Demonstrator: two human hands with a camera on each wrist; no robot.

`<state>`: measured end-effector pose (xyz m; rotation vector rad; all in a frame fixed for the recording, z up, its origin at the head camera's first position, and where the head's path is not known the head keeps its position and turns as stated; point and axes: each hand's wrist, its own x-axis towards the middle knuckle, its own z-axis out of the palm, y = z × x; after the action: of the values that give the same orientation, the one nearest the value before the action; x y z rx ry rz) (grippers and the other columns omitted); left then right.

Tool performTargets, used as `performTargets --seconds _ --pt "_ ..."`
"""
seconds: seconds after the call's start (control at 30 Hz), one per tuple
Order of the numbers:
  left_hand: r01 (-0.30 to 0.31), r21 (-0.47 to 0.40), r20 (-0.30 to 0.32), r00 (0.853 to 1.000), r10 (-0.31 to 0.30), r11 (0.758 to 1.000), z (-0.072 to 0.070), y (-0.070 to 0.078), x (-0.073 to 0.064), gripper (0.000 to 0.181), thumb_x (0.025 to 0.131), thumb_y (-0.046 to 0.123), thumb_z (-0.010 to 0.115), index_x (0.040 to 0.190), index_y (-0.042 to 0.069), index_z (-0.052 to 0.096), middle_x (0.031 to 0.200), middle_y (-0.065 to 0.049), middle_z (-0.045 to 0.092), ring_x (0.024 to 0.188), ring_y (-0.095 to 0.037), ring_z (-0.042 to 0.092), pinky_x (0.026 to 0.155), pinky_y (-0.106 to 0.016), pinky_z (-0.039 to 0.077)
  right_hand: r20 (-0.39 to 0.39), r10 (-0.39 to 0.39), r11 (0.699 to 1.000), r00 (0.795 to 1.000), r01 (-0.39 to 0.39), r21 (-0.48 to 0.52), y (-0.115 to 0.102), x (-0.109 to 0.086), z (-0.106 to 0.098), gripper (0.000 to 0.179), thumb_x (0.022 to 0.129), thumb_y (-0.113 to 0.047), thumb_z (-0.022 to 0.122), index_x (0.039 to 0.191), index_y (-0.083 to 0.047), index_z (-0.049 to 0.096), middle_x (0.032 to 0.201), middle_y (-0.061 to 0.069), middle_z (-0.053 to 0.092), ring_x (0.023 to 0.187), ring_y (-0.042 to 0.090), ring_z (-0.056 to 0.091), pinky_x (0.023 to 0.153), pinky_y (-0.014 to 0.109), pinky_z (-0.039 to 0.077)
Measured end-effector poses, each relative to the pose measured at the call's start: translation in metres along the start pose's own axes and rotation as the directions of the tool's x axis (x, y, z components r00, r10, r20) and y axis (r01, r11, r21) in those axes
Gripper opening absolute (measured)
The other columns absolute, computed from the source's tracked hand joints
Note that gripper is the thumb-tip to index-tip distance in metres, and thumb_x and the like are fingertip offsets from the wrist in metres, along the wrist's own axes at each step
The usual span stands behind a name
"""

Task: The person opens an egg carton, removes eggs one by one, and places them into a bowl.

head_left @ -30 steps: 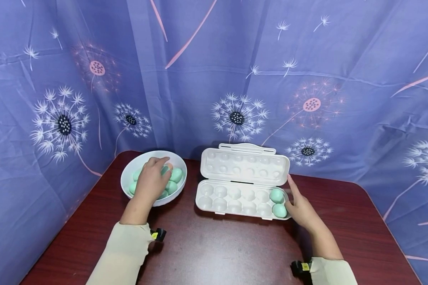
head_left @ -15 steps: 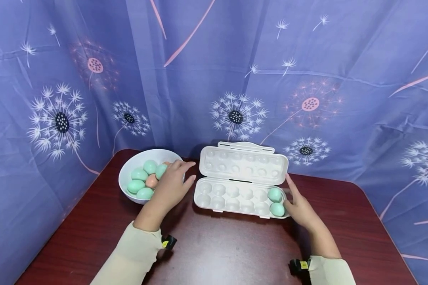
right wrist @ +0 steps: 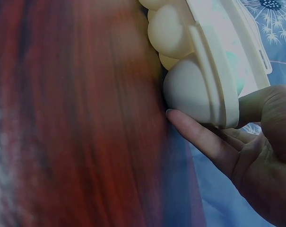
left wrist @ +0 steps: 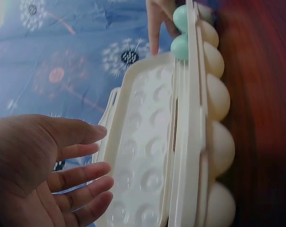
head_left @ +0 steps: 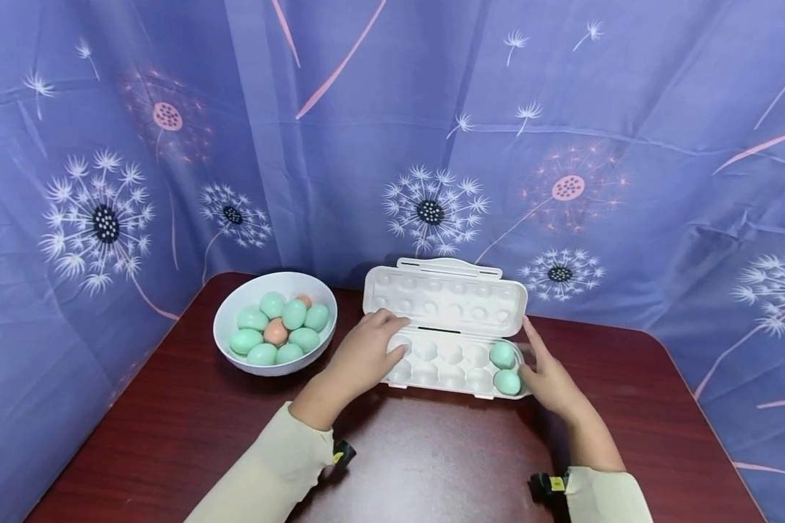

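Note:
A white plastic egg box (head_left: 452, 354) lies with its lid (head_left: 446, 296) raised at the back. Two pale green eggs (head_left: 505, 368) fill the pair of cups at its right end. My left hand (head_left: 363, 354) is over the box's left end, hiding the cups there; in the left wrist view its fingers (left wrist: 88, 189) are spread and hold nothing. At the opposite end my right hand (head_left: 552, 379) grips the box's edge, one finger (right wrist: 195, 135) reaching beneath an end cup in the right wrist view and the thumb at the rim.
A white bowl (head_left: 225, 347) holding several green eggs (head_left: 294, 314) and two brown eggs (head_left: 275, 332) stands to the left of the box. The dark red table (head_left: 432, 450) backs onto a blue dandelion curtain (head_left: 340, 167).
My left hand has come out of the bowl and moved right to the egg box's left end. The right hand has stayed at the right end.

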<state>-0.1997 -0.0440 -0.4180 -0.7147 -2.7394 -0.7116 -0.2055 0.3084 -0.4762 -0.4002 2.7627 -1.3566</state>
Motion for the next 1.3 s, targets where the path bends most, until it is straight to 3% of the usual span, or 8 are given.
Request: performTargets --seconds 0.2,0.43,0.97,1.3 --pt "-0.057 0.022 0.055 0.997 0.056 0.998 0.018 0.024 0.013 0.043 0.095 0.027 0.07 0.136 0.014 0.064 0.121 -0.004 0.065 0.112 -0.023 0.061 0.097 -0.037 0.053 0.004 0.0 1.0 1.0 0.0 0.009 0.001 0.001 0.0 0.091 0.093 0.011 0.046 0.164 -0.021 -0.001 0.142 0.035 0.051 0.099 0.027 0.063 0.069 0.026 0.057" --pt "-0.099 0.061 0.125 0.988 0.091 0.993 0.043 0.051 0.024 0.044 0.096 0.032 0.068 0.137 0.017 0.063 0.12 0.0 0.065 0.112 -0.018 0.062 0.095 -0.031 0.053 0.033 0.017 0.997 0.999 -0.02 0.078 0.004 0.001 0.0 0.092 0.094 0.012 0.044 0.164 -0.024 -0.004 0.145 0.038 0.045 0.09 0.016 0.066 0.066 0.03 0.06" --pt "-0.183 0.045 0.172 0.97 0.173 0.982 0.092 0.086 0.04 0.046 0.093 0.033 0.072 0.136 0.019 0.063 0.117 0.002 0.064 0.106 -0.01 0.062 0.09 -0.02 0.052 0.045 0.029 0.993 0.999 -0.034 0.114 0.005 0.0 -0.002 0.092 0.094 0.011 0.044 0.164 -0.027 -0.004 0.146 0.038 0.043 0.085 0.013 0.068 0.066 0.031 0.061" --pt "-0.203 0.054 0.148 0.97 0.194 0.978 0.118 0.102 0.049 0.041 0.092 0.03 0.072 0.132 0.021 0.066 0.121 0.002 0.064 0.106 -0.01 0.062 0.09 -0.018 0.052 0.058 0.037 0.991 0.998 -0.044 0.126 0.004 0.0 -0.003 0.091 0.095 0.011 0.041 0.164 -0.028 -0.005 0.149 0.038 0.04 0.082 0.012 0.068 0.065 0.032 0.061"
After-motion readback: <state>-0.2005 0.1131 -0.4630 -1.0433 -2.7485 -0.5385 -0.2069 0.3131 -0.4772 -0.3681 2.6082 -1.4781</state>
